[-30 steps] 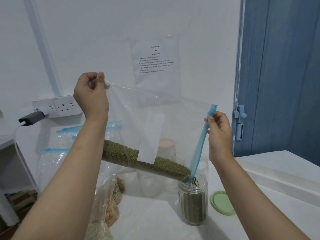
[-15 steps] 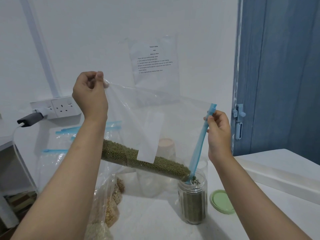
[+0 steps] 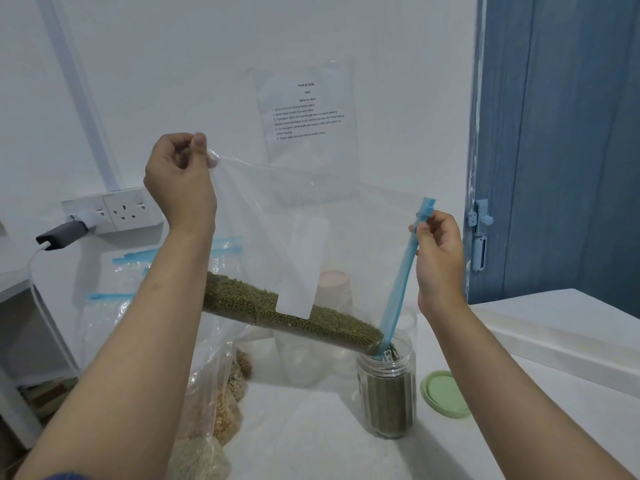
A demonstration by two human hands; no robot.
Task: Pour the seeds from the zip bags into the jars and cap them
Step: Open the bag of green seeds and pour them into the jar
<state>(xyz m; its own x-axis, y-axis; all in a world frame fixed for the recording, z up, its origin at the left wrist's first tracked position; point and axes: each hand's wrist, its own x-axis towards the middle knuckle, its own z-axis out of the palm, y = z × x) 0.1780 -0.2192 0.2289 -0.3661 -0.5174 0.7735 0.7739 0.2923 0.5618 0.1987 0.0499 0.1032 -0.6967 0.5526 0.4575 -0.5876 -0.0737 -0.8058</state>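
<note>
Pour mid-way: left hand point(image 3: 180, 181) pinches zip bag point(image 3: 311, 216) corner high, right hand point(image 3: 438, 258) pinches blue zip strip point(image 3: 401, 282), mouth in jar point(image 3: 387, 393). Jar mostly full, green seeds point(image 3: 291, 313) remain in bag. Green lid point(image 3: 445, 393) on tabletop point(image 3: 311, 438), uncapped. Other seed bags point(image 3: 221, 403) untouched.

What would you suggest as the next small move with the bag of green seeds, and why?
Probably lift the left hand a little higher. The zip bag slopes down to the jar, its blue zip corner in the mouth, but a long band of green seeds remains inside. The right hand steadies the zip strip.
</note>
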